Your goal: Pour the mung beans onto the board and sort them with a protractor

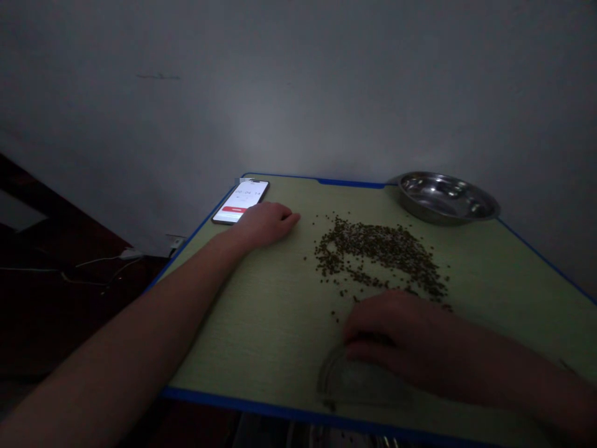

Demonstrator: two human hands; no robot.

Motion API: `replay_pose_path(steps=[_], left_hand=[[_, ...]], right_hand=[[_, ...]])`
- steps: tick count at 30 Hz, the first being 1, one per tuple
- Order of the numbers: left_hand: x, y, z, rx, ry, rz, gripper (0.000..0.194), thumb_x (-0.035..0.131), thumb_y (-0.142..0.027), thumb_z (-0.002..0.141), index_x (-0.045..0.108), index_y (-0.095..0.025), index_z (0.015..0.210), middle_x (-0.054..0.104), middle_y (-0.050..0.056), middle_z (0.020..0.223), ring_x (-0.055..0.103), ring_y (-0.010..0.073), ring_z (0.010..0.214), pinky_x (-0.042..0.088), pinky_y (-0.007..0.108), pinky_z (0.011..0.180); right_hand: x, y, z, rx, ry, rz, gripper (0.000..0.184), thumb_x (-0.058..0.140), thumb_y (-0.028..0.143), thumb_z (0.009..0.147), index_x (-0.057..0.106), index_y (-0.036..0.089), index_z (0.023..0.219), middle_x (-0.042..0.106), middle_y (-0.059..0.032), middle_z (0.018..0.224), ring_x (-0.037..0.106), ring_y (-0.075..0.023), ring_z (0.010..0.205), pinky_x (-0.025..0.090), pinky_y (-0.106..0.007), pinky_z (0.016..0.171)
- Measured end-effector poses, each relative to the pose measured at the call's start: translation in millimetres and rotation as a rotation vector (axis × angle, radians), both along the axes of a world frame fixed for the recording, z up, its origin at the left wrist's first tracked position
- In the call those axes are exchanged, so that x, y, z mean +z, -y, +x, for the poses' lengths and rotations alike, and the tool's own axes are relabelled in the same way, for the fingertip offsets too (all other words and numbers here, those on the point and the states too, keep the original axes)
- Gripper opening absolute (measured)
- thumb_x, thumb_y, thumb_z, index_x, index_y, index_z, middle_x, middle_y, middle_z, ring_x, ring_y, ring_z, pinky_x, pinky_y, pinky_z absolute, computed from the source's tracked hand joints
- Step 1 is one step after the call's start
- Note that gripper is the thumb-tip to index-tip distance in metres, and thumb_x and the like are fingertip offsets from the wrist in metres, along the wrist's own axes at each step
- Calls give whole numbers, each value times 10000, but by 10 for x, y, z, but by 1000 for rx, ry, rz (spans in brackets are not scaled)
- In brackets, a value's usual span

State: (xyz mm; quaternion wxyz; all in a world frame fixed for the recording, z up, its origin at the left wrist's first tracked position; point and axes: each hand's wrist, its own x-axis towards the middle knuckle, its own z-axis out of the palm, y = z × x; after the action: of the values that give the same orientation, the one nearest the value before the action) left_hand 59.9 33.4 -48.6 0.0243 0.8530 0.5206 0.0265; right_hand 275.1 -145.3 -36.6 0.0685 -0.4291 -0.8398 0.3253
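Observation:
Small dark brown beans or seeds (373, 242) lie in a loose spread across the pale green tabletop. My left hand (268, 222) rests on the table left of them, fingers curled in and seemingly holding nothing. It overlaps the lower corner of a lit phone (237, 202). On the near side of the seeds, my right hand (392, 333) is closed, its thumb and fingers drawn together. Whatever its fingertips hold is hidden. Beneath it, close to the front edge, is a clear half-round piece like a protractor (364, 379), partly covered by the hand.
A shiny steel bowl (448, 198) stands at the back right corner. Blue trim (280, 407) edges the table, and a grey wall (298, 93) rises behind it. White cables (97, 261) and a socket lie down in the dark on the left.

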Motion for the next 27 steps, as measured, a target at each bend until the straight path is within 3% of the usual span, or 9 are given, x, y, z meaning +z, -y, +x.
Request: replay_pose_path(steps=[3, 14, 19, 24, 27], left_hand=[[-3, 1, 0, 4, 0, 0, 501, 297, -522, 896, 680, -214, 797, 699, 83, 816, 579, 198, 715, 355, 312, 595], [25, 27, 8, 13, -9, 0, 500, 301, -525, 899, 670, -209, 778, 674, 69, 743, 557, 181, 650, 340, 305, 577], [33, 16, 4, 10, -20, -1, 503, 300, -520, 897, 672, -202, 784, 686, 76, 767, 569, 184, 660, 348, 296, 575], [50, 0, -10, -5, -23, -10, 518, 283, -532, 897, 652, -194, 763, 689, 77, 758, 584, 182, 663, 358, 286, 577], [66, 1, -17, -3, -13, -35, 504, 279, -525, 894, 639, -197, 764, 688, 79, 769, 596, 191, 678, 365, 293, 588]], right_hand=[[2, 38, -26, 50, -14, 19, 171, 562, 291, 921, 706, 220, 863, 713, -1, 820, 625, -146, 748, 415, -258, 674], [121, 15, 195, 25, -27, -65, 184, 579, 361, 913, 701, 236, 855, 693, 10, 789, 615, -139, 727, 436, -241, 645], [233, -200, 532, -208, 0, 83, 260, 548, 421, 906, 691, 227, 807, 650, 6, 693, 559, -136, 603, 410, -251, 542], [296, -444, 1090, -537, -33, 411, 329, 552, 491, 844, 665, 203, 734, 594, -8, 620, 521, -156, 567, 386, -283, 520], [263, -528, 1405, -626, 25, 401, 337, 539, 491, 828, 636, 199, 691, 573, -8, 601, 512, -155, 558, 400, -290, 524]])
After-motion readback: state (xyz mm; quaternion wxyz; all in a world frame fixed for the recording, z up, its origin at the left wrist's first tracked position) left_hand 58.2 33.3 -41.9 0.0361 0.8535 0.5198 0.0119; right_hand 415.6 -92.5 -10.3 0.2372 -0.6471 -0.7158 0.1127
